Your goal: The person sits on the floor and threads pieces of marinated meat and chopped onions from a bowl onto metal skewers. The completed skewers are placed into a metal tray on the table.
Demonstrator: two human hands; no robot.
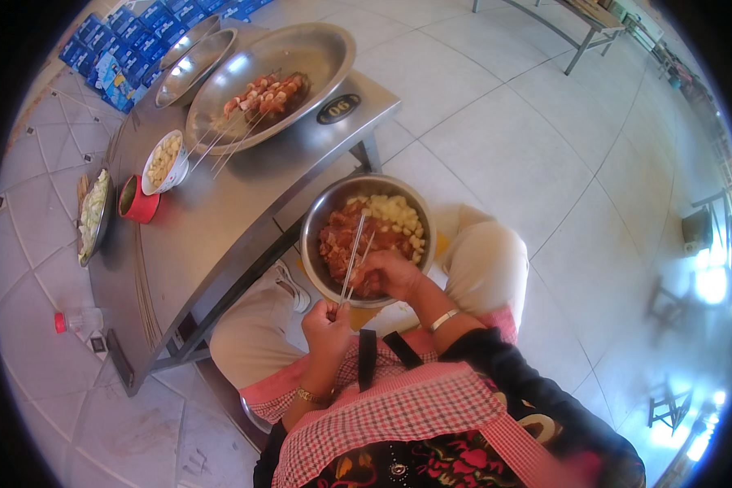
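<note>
My left hand (327,329) grips the lower ends of thin metal skewers (354,253), which point up over a steel bowl. The bowl (427,210) stands low between my knees and holds raw meat pieces (340,235) with pale peeled cloves, apparently garlic (395,211), at its far side. Inside the bowl's near right part, my right hand (390,274) is bent over the meat with its fingers curled; whether it pinches a piece cannot be made out. On the table, a large steel basin (326,52) contains loaded meat skewers (268,94), their bare ends over the near rim.
The steel table (201,244) at left bears a white bowl of pale pieces (165,161), a red container (139,201), a dish of chopped greens (94,213), bare skewers (143,293) and more steel basins (198,67). A plastic bottle (82,320) lies beyond its left edge; blue boxes (134,43) are stacked behind.
</note>
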